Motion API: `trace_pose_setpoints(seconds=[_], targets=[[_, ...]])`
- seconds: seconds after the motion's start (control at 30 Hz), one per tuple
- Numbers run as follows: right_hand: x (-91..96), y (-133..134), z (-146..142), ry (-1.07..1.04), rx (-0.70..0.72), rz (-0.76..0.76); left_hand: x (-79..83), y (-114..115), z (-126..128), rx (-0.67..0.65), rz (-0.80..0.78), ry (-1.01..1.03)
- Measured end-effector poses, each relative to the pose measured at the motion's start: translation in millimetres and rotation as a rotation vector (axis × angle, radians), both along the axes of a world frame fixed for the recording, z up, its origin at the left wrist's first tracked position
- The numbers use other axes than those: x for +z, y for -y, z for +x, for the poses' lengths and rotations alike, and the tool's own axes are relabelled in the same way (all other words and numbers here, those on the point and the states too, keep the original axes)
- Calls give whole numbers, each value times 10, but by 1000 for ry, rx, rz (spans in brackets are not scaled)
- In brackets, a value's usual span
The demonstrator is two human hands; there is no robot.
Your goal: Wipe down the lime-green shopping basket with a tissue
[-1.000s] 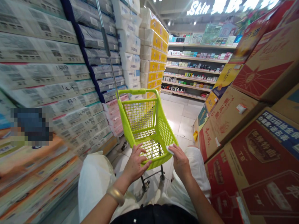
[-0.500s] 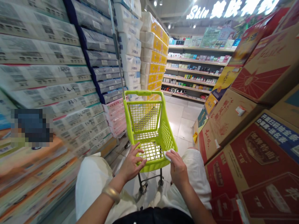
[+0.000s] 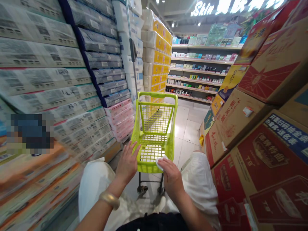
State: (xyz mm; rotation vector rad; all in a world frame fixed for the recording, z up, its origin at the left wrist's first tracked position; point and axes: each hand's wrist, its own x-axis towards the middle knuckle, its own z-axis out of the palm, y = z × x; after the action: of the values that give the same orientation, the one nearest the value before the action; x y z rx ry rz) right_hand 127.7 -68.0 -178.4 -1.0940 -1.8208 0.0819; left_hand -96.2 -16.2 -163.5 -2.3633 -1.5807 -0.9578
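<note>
A lime-green shopping cart (image 3: pixel 170 138) with mesh panels stands between my knees, its near rim closest to me. On the left side of the basket rests my left hand (image 3: pixel 127 162), fingers stretched out and holding nothing. My right hand (image 3: pixel 170 171) presses a white cloth (image 3: pixel 160 162) against the near right corner of the rim, with the fingers folded over it. A thin metal pole (image 3: pixel 133 51) with a dark grip rises from the cart's far left corner. Casters show beneath the basket.
Tall stacks of wrapped tissue packs (image 3: pixel 40 54) line the left side. Cardboard boxes (image 3: pixel 260 154) are piled closely on the right. Farther ahead, shelves (image 3: pixel 199 59) hold many small products beyond a tiled floor (image 3: pixel 186 128).
The cart has turned and now sits straighter before me. My left hand has shifted left onto its side, while my right hand with the cloth has moved left along the near rim.
</note>
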Motion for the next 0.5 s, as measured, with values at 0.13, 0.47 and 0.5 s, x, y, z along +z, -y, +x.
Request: trace_pose_setpoints(seconds=[0.13, 0.47, 0.5], targets=[[46, 33, -170, 52, 98, 1, 66, 76, 258, -114, -49, 54], [73, -72, 114, 67, 33, 78, 166, 252, 382, -152, -295, -40], [76, -76, 102, 72, 27, 81, 171, 254, 374, -146, -293, -47]])
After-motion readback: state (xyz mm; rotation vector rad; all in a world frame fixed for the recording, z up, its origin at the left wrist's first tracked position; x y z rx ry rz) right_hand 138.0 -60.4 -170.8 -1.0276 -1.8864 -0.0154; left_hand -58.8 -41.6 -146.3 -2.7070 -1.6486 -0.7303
